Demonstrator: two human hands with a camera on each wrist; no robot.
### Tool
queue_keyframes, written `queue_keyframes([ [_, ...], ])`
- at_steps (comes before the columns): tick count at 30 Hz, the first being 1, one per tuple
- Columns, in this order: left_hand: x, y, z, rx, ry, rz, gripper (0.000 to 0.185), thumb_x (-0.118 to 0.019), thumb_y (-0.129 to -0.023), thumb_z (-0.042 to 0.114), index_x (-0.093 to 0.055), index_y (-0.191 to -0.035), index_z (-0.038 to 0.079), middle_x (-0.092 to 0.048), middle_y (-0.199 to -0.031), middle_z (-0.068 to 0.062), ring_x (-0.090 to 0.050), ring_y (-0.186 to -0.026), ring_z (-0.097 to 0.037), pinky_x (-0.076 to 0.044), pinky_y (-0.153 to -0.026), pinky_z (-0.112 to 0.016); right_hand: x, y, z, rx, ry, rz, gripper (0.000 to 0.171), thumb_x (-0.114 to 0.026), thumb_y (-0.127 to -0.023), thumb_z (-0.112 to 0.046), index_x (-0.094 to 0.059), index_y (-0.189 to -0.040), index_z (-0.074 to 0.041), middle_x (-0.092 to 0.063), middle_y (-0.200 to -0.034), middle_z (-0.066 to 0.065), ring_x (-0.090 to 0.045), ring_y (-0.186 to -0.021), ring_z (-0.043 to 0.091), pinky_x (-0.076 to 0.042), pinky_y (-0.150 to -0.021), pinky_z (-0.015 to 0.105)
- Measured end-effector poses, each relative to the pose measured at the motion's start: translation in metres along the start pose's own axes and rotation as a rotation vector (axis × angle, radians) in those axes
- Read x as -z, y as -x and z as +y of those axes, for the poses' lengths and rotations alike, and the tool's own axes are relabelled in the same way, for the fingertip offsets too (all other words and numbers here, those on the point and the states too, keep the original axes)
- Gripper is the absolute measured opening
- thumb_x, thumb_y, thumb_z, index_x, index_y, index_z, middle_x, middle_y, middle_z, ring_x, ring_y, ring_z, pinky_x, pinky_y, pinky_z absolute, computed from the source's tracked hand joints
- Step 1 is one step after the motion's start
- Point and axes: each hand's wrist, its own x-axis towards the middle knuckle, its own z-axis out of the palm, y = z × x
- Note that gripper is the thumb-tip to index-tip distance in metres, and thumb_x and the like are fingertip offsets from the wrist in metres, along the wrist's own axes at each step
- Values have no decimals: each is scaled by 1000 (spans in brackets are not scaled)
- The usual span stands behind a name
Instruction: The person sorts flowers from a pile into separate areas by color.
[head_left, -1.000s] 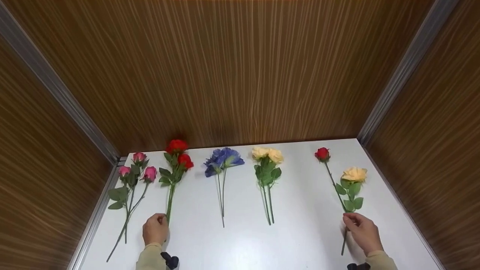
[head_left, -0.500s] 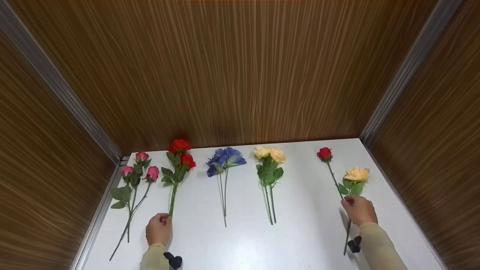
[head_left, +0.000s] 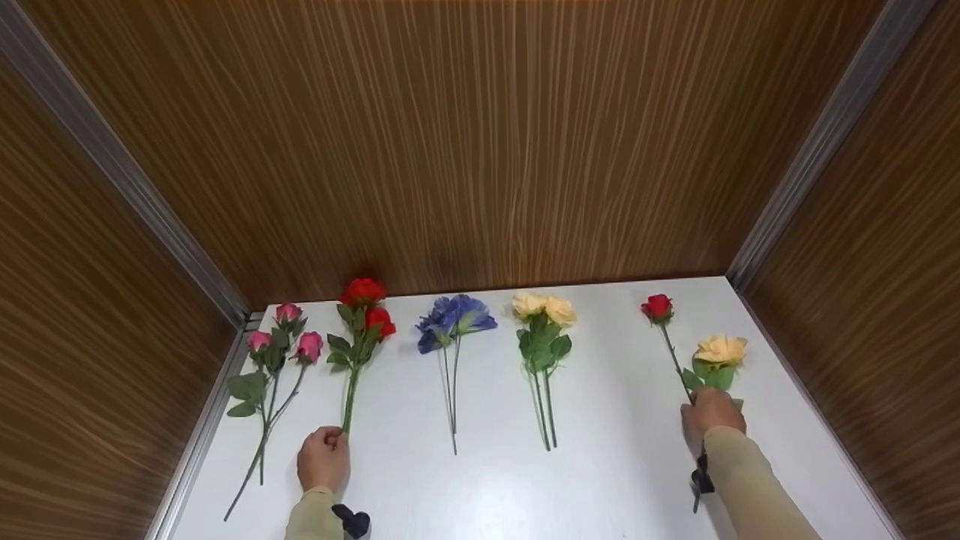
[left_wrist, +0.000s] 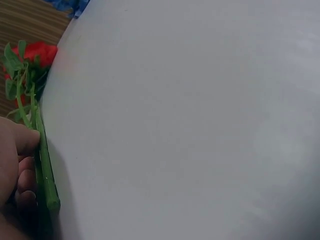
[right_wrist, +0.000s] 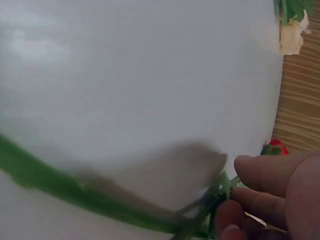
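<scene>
My left hand (head_left: 324,459) grips the lower end of the red rose bunch's stem (head_left: 349,397); its red blooms (head_left: 366,304) lie near the back wall. In the left wrist view the fingers (left_wrist: 19,150) curl beside that green stem (left_wrist: 44,165). My right hand (head_left: 711,416) sits curled over the crossing stems of a single red rose (head_left: 658,307) and a cream rose (head_left: 721,349). In the right wrist view the fingertips (right_wrist: 265,195) pinch at leaves and stem (right_wrist: 50,185), with the red bud (right_wrist: 274,148) beyond.
On the white table (head_left: 622,465), pink roses (head_left: 289,337) lie at the far left, a blue flower (head_left: 455,319) in the middle and a cream pair (head_left: 544,309) right of it. Wood-grain walls (head_left: 480,150) close in the back and both sides.
My right hand has slid away from me along the stems toward the cream rose, covering its lower leaves. My left hand stays on the red bunch's stem.
</scene>
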Motion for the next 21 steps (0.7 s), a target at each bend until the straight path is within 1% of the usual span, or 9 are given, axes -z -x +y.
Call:
queue_keyframes([
  [3,-1,0,-1,2,-2,6,16,-60,-91,17,-69,-98,5,-59,-83,-7,-57,-78,-24,-42,-69,-38,-1,-4,0,4,33,-11,27,-52,-95,-13,-62,-108,9,-64,-99,29,-62,-86,45,-50,-66,52],
  [6,-1,0,-2,5,1,11,16,-60,-91,17,-69,-98,5,-59,-83,-7,-57,-78,-25,-41,-69,-38,-2,-9,0,-3,64,-21,24,-48,-94,-9,-65,-98,9,-65,-90,27,-63,-75,38,-50,-58,48],
  [9,-2,0,-1,10,7,20,16,-60,-91,16,-69,-97,5,-59,-83,-7,-56,-77,-24,-41,-69,-37,-2,-12,-2,-4,104,-55,24,-46,-94,-6,-64,-92,10,-65,-82,23,-62,-67,30,-49,-51,43],
  [12,-2,1,1,-2,12,31,15,-60,-91,14,-69,-97,4,-58,-82,-7,-55,-75,-24,-41,-68,-37,-3,-12,-4,17,158,-96,21,-46,-93,-2,-62,-91,11,-63,-77,21,-61,-65,28,-49,-50,41],
  [15,-3,2,2,-23,7,44,14,-61,-90,12,-69,-95,2,-58,-80,-7,-55,-75,-24,-41,-67,-37,-2,-10,-7,43,203,-126,16,-48,-92,-1,-60,-91,10,-61,-75,17,-61,-66,28,-50,-52,41],
  [18,-3,3,2,-37,9,56,13,-61,-89,10,-69,-95,1,-58,-79,-7,-54,-75,-24,-40,-68,-37,-3,-10,-11,59,179,-127,16,-48,-92,-1,-59,-92,10,-61,-77,17,-61,-68,29,-50,-55,42],
  [19,-3,3,1,-36,12,58,13,-61,-89,10,-69,-95,1,-58,-79,-7,-54,-75,-24,-40,-68,-37,-3,-10,-13,65,152,-121,15,-48,-92,-1,-59,-93,10,-61,-78,18,-61,-70,30,-51,-57,43],
  [21,-2,4,0,-30,28,55,13,-62,-90,10,-68,-95,0,-58,-80,-7,-54,-76,-24,-41,-69,-37,-3,-9,-16,66,59,-101,18,-47,-93,-3,-57,-100,10,-62,-86,21,-60,-78,33,-50,-64,46],
])
